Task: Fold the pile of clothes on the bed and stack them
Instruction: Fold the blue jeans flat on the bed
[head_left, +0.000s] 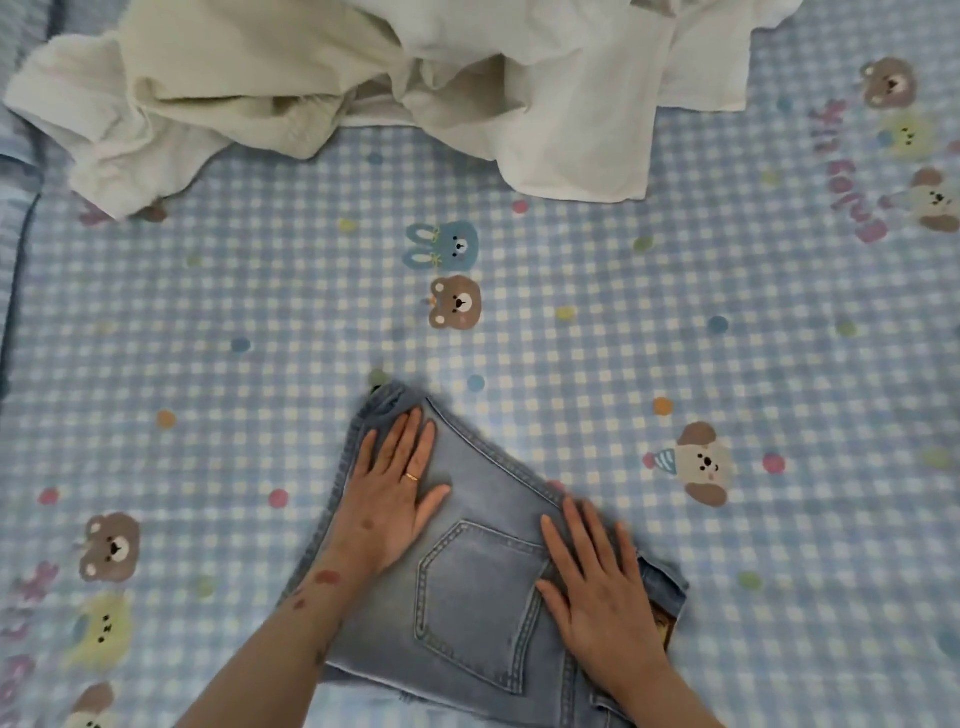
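A folded pair of light blue jeans (467, 587) lies on the bed near me, back pocket facing up. My left hand (395, 493) presses flat on the upper left part of the jeans, fingers straight, a ring on one finger. My right hand (597, 597) lies flat on the right side beside the pocket, fingers spread. At the far side of the bed sits an unfolded pile: a cream fuzzy garment (171, 98) on the left and a white garment (582, 104) on the right.
The bed is covered by a blue checked sheet (675, 322) printed with bears, rabbits and coloured dots. A dark seam of the sheet (15, 270) runs along the left side. Bare sheet stretches between the jeans and the pile.
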